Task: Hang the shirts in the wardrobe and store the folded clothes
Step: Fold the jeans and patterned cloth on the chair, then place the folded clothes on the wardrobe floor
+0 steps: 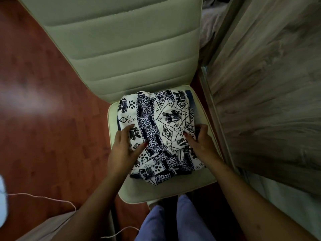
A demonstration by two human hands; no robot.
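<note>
A folded white garment with a dark blue elephant and diamond print [156,129] lies on the seat of a cream padded chair [173,188]. My left hand [125,150] holds its left side, thumb on top and fingers tucked at the edge. My right hand [199,141] holds its right side, fingers curled round the edge and thumb resting on the cloth. A blue layer [191,101] shows under the stack at its far right corner.
The chair's ribbed backrest [121,40] rises behind the seat. A wood-grain wardrobe door [269,101] stands close on the right, with its track beside the chair. Reddish wooden floor [43,119] spreads to the left, with a thin white cable [52,199] on it.
</note>
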